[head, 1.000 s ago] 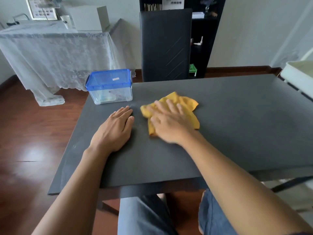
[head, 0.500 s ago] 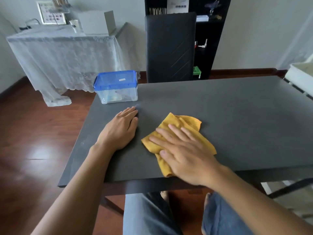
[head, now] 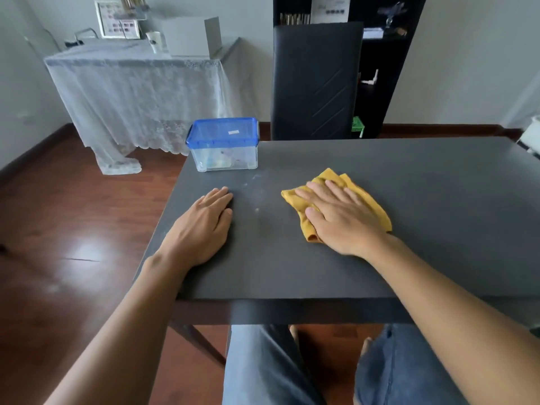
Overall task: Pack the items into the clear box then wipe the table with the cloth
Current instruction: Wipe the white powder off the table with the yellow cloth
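Observation:
The clear box (head: 225,156) stands at the far left corner of the dark grey table (head: 423,200), its blue lid on, with a few items dimly visible inside. A crumpled yellow cloth (head: 365,197) lies on the table's middle. My right hand (head: 339,217) presses flat on top of the cloth, fingers spread, covering most of it. My left hand (head: 201,229) rests palm down on the table near its left edge, holding nothing. Pale specks and smears (head: 254,188) mark the surface between the box and the cloth.
A black chair (head: 315,80) stands at the table's far side. Behind it is a dark shelf unit (head: 380,62). A lace-covered side table (head: 137,92) stands at the back left on the wooden floor. A white object (head: 531,135) pokes in at the right edge.
My right hand slid the cloth toward me from the table's middle, then away again and to the right. My left hand stayed flat in place.

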